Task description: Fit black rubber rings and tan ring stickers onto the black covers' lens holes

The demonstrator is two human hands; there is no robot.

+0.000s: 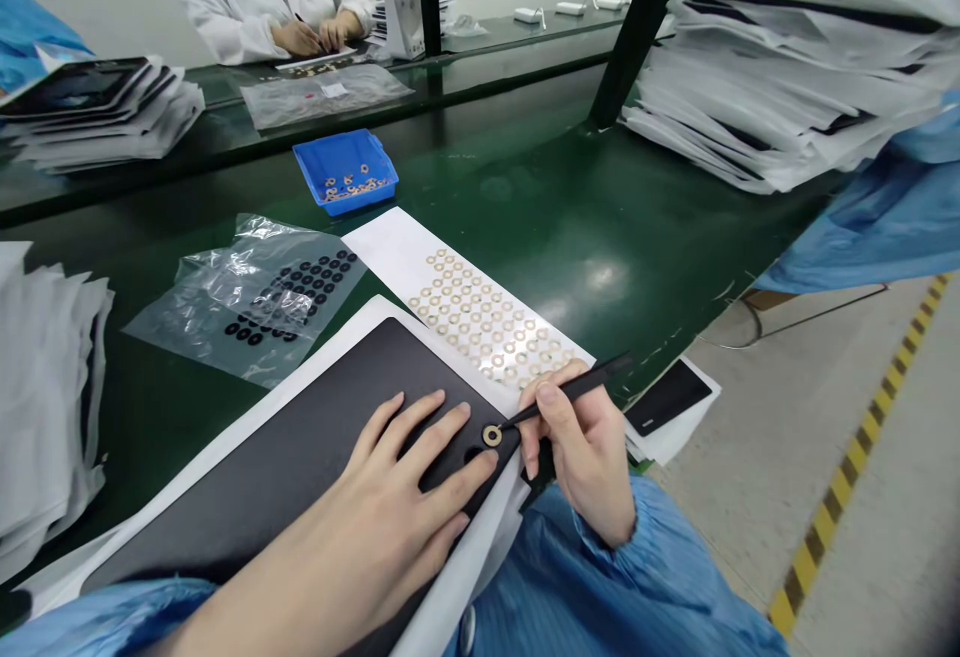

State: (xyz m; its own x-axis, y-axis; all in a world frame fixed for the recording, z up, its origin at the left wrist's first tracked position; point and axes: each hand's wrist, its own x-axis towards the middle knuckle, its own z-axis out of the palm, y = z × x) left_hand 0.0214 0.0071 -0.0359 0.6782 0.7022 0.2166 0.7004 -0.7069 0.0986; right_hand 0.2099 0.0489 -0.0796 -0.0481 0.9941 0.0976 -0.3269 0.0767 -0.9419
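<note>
My left hand [409,482] lies flat with fingers spread on a dark panel [300,447], which rests on white wrapping sheet. Between the thumb and forefinger of my right hand [581,437] is a pair of black tweezers [566,389]. The tweezers' tip touches a small gold-coloured ring [492,435] at the panel's right corner, just beyond my left fingertips. A dark round spot beside the ring is partly covered by my left hand. Past the panel lies a white sheet [390,237] bearing rows of similar pale rings.
A blue tray [346,205] holds loose rings. Black rings show in a clear plastic bag [195,307]. Wrapped stacks stand at left [45,407], far left [112,122] and right [787,67]. Across the bench, a co-worker's hands [319,35] work near a white fan [403,2].
</note>
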